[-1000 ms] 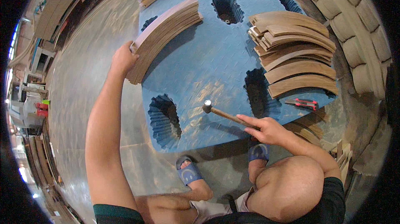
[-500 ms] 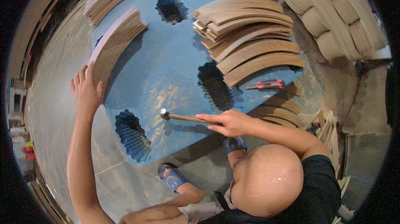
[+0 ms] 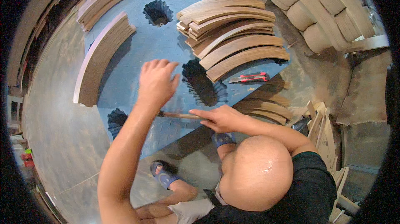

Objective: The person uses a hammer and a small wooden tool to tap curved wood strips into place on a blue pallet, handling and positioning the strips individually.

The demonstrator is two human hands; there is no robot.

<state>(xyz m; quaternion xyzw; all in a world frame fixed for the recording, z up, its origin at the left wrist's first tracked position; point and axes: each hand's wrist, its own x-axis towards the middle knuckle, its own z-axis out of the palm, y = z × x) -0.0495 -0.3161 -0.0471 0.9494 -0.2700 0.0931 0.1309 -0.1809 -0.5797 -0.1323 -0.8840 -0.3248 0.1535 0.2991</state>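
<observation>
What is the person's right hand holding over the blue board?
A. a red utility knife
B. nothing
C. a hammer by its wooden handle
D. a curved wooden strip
C: the right hand grips the wooden handle of the hammer, while the red utility knife lies apart on the blue board.

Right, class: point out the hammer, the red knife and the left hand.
hammer (image 3: 179, 115), head view, wooden handle.
red knife (image 3: 249, 77), head view, middle of body.
left hand (image 3: 156, 80), head view, back of hand.

Your right hand (image 3: 221, 118) grips a wooden hammer handle (image 3: 181, 115) over the blue worktop (image 3: 166, 36), while your left hand (image 3: 156, 80) hovers open above it. Curved wooden strips (image 3: 233, 43) are piled far right, another stack (image 3: 100, 59) lies left, and a red utility knife (image 3: 250, 77) sits just beside the pile.
</observation>
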